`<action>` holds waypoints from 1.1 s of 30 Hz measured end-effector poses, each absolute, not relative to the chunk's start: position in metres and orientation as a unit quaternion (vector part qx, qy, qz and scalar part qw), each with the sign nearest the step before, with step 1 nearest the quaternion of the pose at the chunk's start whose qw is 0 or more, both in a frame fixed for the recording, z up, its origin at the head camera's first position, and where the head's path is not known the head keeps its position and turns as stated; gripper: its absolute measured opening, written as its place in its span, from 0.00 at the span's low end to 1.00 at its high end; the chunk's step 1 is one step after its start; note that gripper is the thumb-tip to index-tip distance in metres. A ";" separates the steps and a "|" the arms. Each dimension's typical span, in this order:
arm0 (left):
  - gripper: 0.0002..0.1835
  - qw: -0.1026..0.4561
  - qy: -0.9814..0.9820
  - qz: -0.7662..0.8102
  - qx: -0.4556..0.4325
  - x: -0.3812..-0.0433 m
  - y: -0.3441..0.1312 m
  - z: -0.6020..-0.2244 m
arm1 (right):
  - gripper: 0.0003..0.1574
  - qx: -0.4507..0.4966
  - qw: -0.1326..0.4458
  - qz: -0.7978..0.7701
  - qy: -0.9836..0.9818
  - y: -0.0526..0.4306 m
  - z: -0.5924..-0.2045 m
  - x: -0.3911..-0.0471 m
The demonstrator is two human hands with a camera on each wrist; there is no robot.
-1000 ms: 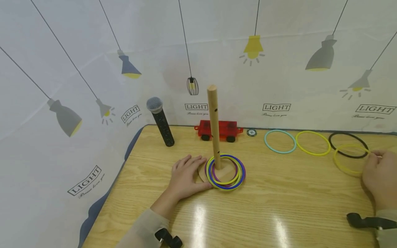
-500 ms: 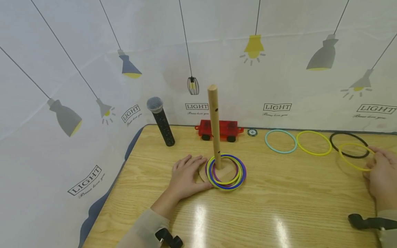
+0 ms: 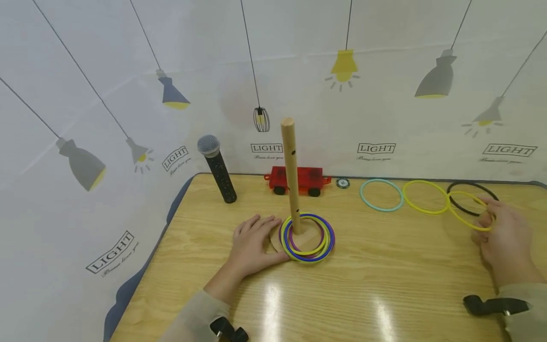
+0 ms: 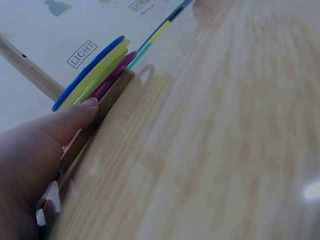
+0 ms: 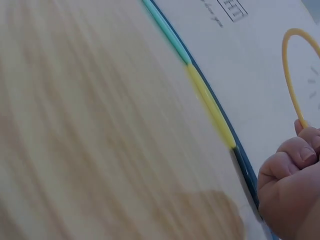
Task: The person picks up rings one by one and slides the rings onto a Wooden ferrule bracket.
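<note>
A wooden peg stands upright on a round wooden base. My left hand grips this base from the left, thumb at its front edge and fingers on the far side. Several rings lie stacked around the peg's foot; blue, yellow and purple ones show in the left wrist view. At the far right, my right hand pinches a yellow ring between thumb and fingers, raised off the table. Part of a black ring is hidden behind that hand.
Along the table's back edge lie a turquoise ring and another yellow ring. A round chip and a red toy wagon are behind the peg. A black microphone stands at the back left. A printed cloth wall borders the table.
My right hand moved slightly right, then back left with the yellow ring, which has changed its tilt. My left hand stays on the base. The head view has shifted slightly.
</note>
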State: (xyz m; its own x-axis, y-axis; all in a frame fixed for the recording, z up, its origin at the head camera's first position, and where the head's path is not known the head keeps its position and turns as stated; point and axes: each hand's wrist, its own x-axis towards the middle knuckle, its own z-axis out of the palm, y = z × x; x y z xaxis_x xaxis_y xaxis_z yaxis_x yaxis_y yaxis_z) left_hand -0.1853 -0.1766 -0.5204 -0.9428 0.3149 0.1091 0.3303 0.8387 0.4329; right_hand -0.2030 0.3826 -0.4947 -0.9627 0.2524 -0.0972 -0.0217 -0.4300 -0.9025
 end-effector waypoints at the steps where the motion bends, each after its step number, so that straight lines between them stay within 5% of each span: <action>1: 0.51 0.017 -0.959 -0.227 -0.168 -0.185 -0.178 -0.521 | 0.19 -0.106 0.078 0.848 -0.514 0.377 -0.494 -0.205; 16: 0.51 0.019 -0.960 -0.220 -0.170 -0.185 -0.179 -0.520 | 0.26 0.012 0.027 0.864 -0.502 0.331 -0.460 -0.208; 33: 0.51 0.016 -0.961 -0.219 -0.169 -0.183 -0.180 -0.517 | 0.27 0.010 0.037 0.842 -0.539 0.321 -0.442 -0.213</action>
